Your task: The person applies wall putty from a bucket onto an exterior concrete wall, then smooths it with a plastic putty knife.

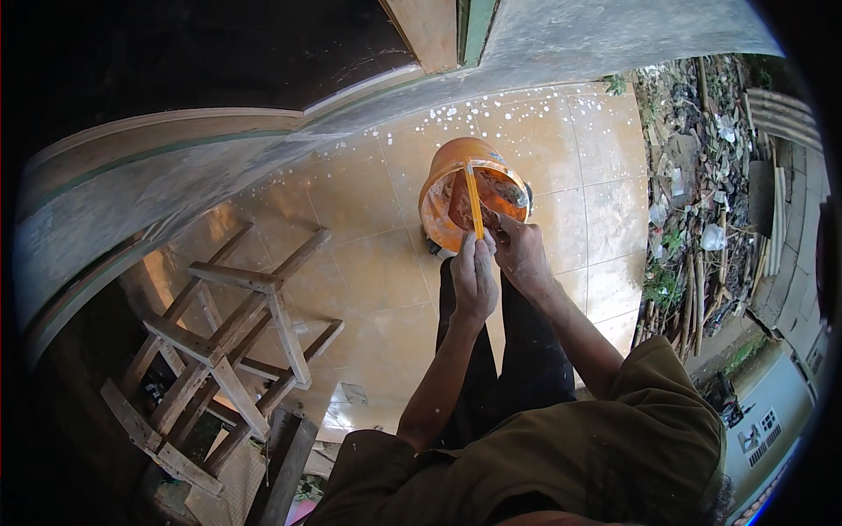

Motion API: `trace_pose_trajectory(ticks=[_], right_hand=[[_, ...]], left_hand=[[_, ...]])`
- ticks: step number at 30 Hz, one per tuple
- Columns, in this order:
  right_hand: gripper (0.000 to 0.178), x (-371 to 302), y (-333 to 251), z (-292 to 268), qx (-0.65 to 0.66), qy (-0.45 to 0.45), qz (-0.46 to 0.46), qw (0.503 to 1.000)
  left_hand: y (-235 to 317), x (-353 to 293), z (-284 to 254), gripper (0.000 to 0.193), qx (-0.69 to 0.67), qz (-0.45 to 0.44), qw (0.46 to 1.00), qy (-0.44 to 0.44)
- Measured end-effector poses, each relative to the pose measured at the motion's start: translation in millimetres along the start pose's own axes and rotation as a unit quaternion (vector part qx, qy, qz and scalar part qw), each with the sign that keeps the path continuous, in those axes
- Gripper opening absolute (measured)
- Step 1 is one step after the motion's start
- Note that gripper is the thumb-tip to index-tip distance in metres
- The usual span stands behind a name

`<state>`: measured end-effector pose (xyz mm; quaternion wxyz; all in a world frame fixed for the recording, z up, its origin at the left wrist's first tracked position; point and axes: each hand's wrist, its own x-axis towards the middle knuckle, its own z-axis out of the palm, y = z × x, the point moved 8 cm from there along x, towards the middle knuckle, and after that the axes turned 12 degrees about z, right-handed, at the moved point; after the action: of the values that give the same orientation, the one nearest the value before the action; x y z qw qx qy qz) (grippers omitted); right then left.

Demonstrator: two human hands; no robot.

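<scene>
An orange bucket [458, 156] is in front of me, its open mouth turned my way and its inside smeared with pale material. My left hand [474, 285] is closed on the near end of a narrow yellow strip [474, 197], which reaches across the bucket's mouth to the far rim. Beside it, my right hand [524, 256] is closed at the near side of the mouth, its fingertips close to the strip. What those fingers hold, if anything, is hidden. Both hands have whitish smears.
A wooden trestle-like frame [232, 329] stands to the left on the tan tiled floor [373, 263]. White splatters dot the tiles along the grey wall [561, 44]. Littered ground [693, 202] borders the floor at the right, with a pale appliance-like box [772, 412] nearer me.
</scene>
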<state>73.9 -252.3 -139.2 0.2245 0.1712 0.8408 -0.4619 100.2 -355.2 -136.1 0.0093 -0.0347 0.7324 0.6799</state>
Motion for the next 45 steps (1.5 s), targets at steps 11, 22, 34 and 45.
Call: trace_pose_trajectory(ticks=[11,22,34,45], right_hand=[[0.022,12,25,3,0.066,0.032,0.05,0.996],[0.009,16,57,31,0.227,0.042,0.066,0.971],[0.015,18,45,53,0.43,-0.101,0.104,0.891],[0.018,15,41,60,0.444,-0.201,0.145,0.861]], left_hand=[[21,11,7,0.018,-0.005,0.083,0.994,-0.069],[29,20,1,0.019,0.003,0.088,0.994,-0.068],[17,14,-9,0.021,-0.033,0.034,0.998,-0.038],[17,8,-26,0.021,-0.073,0.022,0.997,0.01]])
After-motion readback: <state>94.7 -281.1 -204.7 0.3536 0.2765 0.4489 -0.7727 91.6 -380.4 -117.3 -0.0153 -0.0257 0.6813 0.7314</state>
